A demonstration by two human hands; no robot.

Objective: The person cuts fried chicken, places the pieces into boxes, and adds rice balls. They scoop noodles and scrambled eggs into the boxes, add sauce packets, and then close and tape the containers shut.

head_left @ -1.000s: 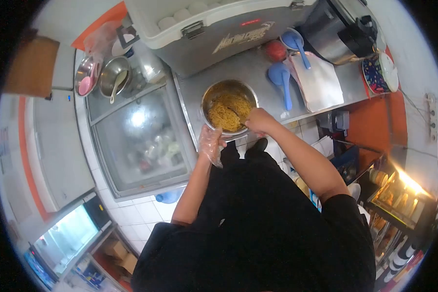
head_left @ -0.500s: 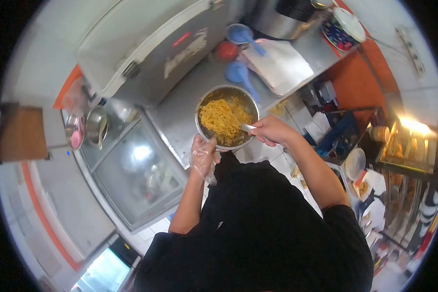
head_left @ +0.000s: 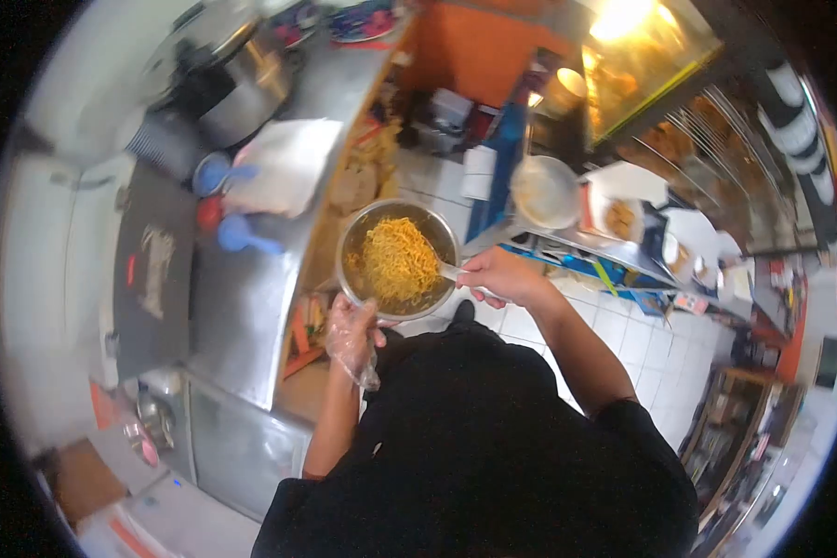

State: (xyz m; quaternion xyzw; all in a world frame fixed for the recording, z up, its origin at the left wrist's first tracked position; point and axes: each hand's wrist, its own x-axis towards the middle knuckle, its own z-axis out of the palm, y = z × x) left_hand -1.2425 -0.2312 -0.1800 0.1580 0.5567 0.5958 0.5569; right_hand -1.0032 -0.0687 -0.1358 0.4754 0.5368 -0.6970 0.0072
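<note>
We've got the left hand (head_left: pixel 352 337) in a clear plastic glove, fingers clamped on the near-left rim of the metal bowl (head_left: pixel 347 244), thumb up at the edge. Right hand (head_left: pixel 500 277) has no glove; we see its fingers closed around the metal handle (head_left: pixel 450 272), which runs leftward from them over the right rim into the bowl. Its far end is hidden, so we can't tell what tool it is. Yellow noodles (head_left: pixel 398 256) sit in the bowl, between both sets of fingers and a bit beyond them, heaped toward the far side. Bowl is held up, just beside the counter (head_left: pixel 251 288), which lies left of the left fingers. Farther off past those fingers, on the counter, we note a blue ladle (head_left: pixel 237 232), a red round item (head_left: pixel 209 213) just beside it, pale sheets (head_left: pixel 286 167) and a big metal pot (head_left: pixel 244 93). Grey box (head_left: pixel 153 270) is well left of the left fingers. Beyond the right fingers, off to the right, we mark a pale round container (head_left: pixel 544 192) and some food on white paper (head_left: pixel 620 220); blurry, can't tell what food.
</note>
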